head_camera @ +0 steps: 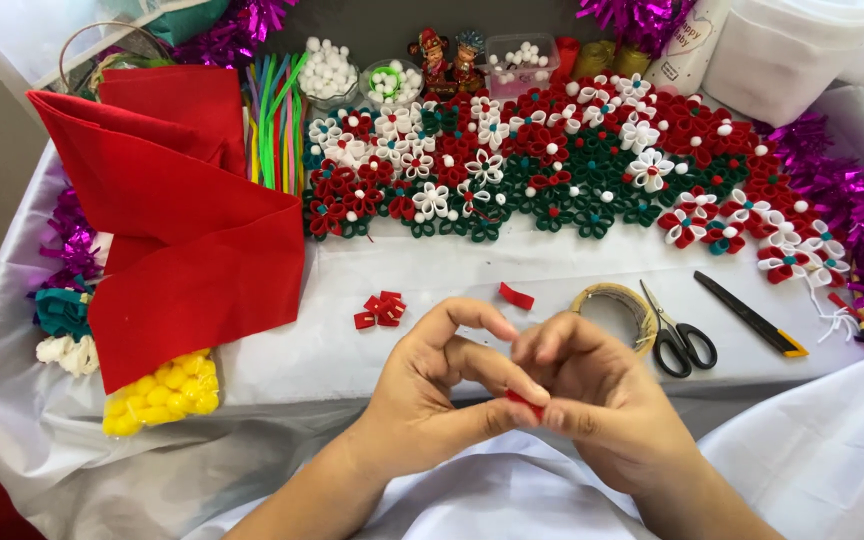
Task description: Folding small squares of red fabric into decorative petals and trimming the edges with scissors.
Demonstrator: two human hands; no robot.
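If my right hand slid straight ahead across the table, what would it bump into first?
Probably the tape roll, just beyond the right hand. The black scissors lie beside it. Depth is hard to judge here.

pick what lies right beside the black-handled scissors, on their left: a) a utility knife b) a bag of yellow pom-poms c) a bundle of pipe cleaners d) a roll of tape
d: the roll of tape lies against the left side of the black-handled scissors, while the utility knife is on their right and the yellow pom-poms sit far left.
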